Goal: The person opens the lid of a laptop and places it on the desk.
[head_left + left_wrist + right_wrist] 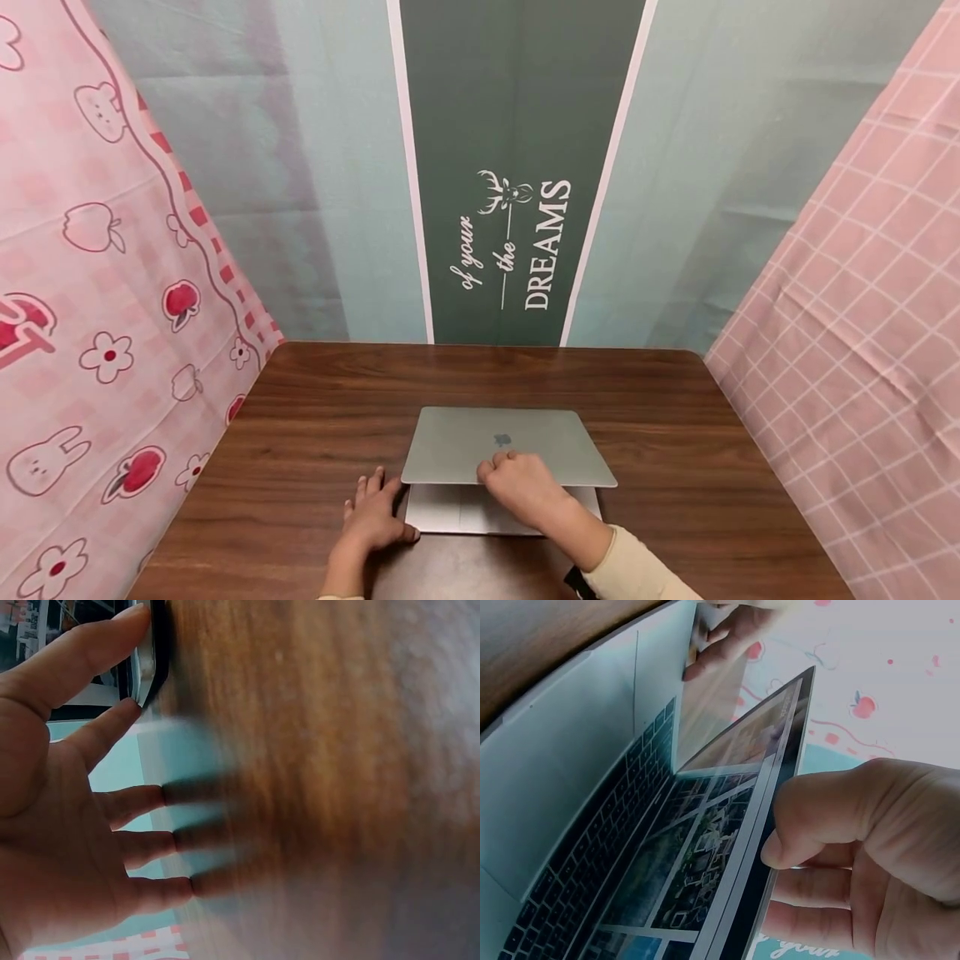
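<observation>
Brown wood table point(457, 575); left hand point(371, 518) spread wide, thumb touching the near left corner of a silver laptop point(453, 471) resting part-open on it. Right hand point(528, 490) pinches the lid point(532, 433) at its free edge, thumb screen-side. Beyond: dark green panel point(525, 100) lettered DREAMS.

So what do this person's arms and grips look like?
Both the left grip and the right grip are bare, with no gloves or rings visible. The right sleeve is plain cream; beside it a black piece shows, too hidden to identify. Only a pale sliver of the left sleeve shows.
</observation>
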Motion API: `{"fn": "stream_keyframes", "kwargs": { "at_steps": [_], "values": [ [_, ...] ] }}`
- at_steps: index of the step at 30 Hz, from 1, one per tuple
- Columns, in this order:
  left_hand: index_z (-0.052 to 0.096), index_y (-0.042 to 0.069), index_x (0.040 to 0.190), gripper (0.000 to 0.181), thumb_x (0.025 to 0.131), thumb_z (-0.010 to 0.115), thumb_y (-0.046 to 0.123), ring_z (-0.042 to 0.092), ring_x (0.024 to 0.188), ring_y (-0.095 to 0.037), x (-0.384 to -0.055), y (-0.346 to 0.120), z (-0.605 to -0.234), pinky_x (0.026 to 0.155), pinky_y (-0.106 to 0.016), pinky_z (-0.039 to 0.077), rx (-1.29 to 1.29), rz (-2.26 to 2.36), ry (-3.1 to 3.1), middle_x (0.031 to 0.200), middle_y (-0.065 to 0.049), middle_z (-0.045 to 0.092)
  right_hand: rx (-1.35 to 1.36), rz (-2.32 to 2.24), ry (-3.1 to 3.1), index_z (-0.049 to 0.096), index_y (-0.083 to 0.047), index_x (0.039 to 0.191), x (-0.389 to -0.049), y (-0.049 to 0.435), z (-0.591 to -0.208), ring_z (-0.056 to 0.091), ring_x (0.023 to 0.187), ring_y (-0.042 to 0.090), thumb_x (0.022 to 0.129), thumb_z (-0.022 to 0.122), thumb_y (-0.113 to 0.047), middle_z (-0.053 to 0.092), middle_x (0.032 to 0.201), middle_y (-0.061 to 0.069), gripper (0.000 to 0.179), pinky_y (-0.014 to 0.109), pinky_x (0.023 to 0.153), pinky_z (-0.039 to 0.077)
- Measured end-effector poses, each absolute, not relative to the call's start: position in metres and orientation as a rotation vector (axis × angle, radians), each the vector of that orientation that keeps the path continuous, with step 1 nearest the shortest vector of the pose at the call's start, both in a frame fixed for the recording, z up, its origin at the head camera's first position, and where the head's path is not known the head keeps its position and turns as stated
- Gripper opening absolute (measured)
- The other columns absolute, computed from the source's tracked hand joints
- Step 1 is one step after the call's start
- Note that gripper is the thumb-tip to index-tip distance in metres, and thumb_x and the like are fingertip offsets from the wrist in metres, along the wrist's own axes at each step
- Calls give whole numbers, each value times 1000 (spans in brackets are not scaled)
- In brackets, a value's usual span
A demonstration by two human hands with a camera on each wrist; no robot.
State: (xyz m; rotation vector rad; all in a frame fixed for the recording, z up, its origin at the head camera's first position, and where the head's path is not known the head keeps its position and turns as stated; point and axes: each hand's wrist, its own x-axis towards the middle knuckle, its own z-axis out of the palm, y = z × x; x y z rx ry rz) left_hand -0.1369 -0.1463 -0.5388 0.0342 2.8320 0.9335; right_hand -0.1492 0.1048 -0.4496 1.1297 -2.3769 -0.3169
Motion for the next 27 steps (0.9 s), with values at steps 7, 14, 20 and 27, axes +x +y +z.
{"fn": "stream_keyframes", "kwargs": {
  "at_steps": [7,14,20,27],
  "values": [
    [56,8,125,86,48,87,28,16,128,-55,-137,-146,-542,90,-74,13,29,952,2838,140,-30,30,1133,-347,-2373,46,-16,65,-152,107,-443,41,46,9,75,72,-12,42,56,-4,28,24,36,38],
    [57,15,126,85,47,87,27,16,127,-56,-134,-147,-539,89,-75,13,29,957,2837,140,-30,30,1139,-311,-2362,50,-17,66,-155,110,-439,42,46,9,71,73,-7,44,56,-4,26,25,34,36],
    [57,17,125,85,47,87,28,17,127,-56,-134,-146,-539,89,-75,14,31,942,2843,140,-29,30,1147,-284,-2390,51,-17,69,-163,113,-428,41,45,10,72,74,-5,43,56,-4,26,25,34,35],
    [56,17,126,85,47,87,27,16,127,-56,-137,-144,-541,89,-75,13,29,934,2842,140,-30,30,1156,-228,-2372,62,-18,79,-183,123,-414,39,44,7,75,70,0,48,59,-5,20,23,35,28]
  ]
}}
